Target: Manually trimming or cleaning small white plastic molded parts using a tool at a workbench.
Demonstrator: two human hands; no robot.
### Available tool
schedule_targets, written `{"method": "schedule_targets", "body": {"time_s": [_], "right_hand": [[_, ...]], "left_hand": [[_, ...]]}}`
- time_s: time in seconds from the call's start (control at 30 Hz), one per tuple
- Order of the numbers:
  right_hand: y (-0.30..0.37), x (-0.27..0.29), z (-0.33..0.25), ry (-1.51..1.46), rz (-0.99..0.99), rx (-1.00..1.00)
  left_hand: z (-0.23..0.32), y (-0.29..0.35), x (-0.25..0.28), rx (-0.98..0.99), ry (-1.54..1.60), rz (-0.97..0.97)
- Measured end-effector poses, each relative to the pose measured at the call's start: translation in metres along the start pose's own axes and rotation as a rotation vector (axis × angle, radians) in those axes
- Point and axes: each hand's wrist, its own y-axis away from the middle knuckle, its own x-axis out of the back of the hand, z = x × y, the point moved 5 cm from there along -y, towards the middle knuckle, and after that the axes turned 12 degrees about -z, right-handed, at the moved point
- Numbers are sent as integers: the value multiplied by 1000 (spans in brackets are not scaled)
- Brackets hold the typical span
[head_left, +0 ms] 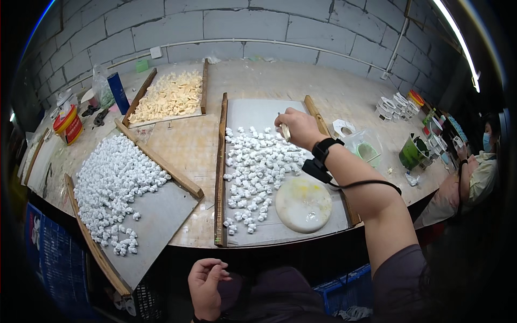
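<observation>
Head view: a labelled red-and-yellow bucket (68, 127) sits left; the right hand (302, 128), upper centre, grips a pale object (286, 132) beside white knobbly pieces (264, 156); left hand (206, 285), lower centre, half-curled, contents unclear.

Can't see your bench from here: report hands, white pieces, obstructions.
Right hand gripping small tan piece over middle tray. Left hand off tray, fingers curled. White pieces loose on tray; round disc occupies its near right.
</observation>
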Motion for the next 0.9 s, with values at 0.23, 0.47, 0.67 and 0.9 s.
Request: {"method": "schedule_targets", "body": {"time_s": [0.23, 0.47, 0.67, 0.9], "right_hand": [[-48, -67, 40, 116, -283, -171], [-43, -89, 65, 150, -271, -117], [-75, -8, 7, -109, 100, 244], [-37, 69, -127, -285, 164, 654]], "left_hand": [[35, 17, 84, -85, -215, 342], [64, 10, 125, -30, -415, 338], [108, -6, 141, -223, -1072, 517], [101, -20, 170, -108, -1623, 718]]}}
